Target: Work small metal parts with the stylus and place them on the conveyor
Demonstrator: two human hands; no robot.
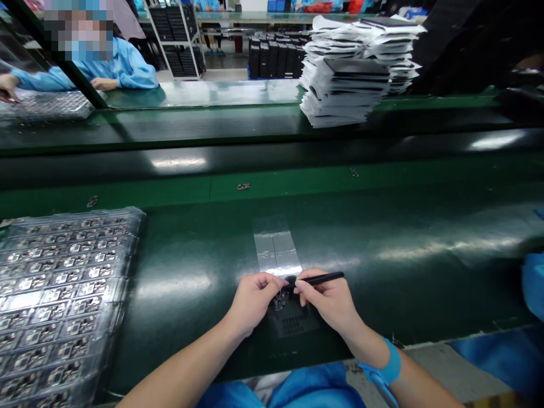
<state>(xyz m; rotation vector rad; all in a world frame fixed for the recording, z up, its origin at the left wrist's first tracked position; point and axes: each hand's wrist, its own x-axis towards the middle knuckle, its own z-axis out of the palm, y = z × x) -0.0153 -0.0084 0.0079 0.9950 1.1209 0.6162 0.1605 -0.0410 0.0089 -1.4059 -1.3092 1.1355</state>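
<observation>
My left hand (254,300) is closed, thumb and forefinger pinched at a small circuit board (279,301) that shows just below the fingertips. Part of the board is hidden by the fingers. Between the fingers of my right hand (329,300) is a black pen-like tool (325,278), its tip pointing left to the left fingertips. Beneath both hands lies a clear plastic sheet (293,324) with small dark marks. Just beyond the fingers, a shiny clear film strip (276,249) with a dark line down its middle rests on the green bench. A blue wrist strap (389,362) circles my right wrist.
Clear trays (63,294) full of small circuit boards stand at the left. Several loose boards (243,186) lie along the green ledge. Behind it, a tall stack of white-wrapped packs (348,85) stands. Across the line sits a co-worker in blue (131,65); a blue sleeve (533,283) shows at right.
</observation>
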